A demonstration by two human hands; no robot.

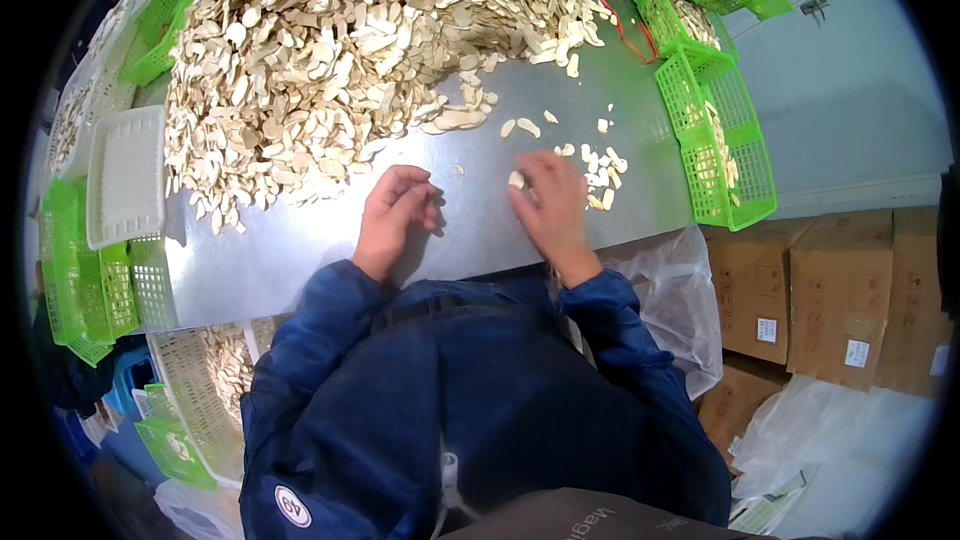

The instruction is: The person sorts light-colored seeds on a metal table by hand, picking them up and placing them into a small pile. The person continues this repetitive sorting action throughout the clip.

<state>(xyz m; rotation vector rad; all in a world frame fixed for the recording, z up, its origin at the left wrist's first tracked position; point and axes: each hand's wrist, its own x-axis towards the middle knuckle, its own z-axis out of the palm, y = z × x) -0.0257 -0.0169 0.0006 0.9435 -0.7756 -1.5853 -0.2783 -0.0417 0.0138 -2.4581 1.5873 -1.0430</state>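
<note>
A large heap of pale dried slices (pixel 300 82), perhaps root or mushroom, covers the back and left of a metal table (pixel 465 225). My left hand (pixel 399 211) rests near the front edge with curled fingers; whether anything is between them cannot be told. My right hand (pixel 553 202), slightly blurred, has a small pale slice (pixel 516 180) at its thumb and fingertips. Just right of it lies a loose group of small pieces (pixel 600 171). A few single slices (pixel 528 127) lie between this group and the heap. One tiny fragment (pixel 458 169) is between my hands.
Green plastic baskets (pixel 679 101) holding slices line the table's right edge. A white tray (pixel 94 195) and green baskets (pixel 64 262) stand at the left. Cardboard boxes (pixel 840 292) and clear plastic bags (pixel 675 300) are at the lower right. A red cord (pixel 621 34) lies at the back right.
</note>
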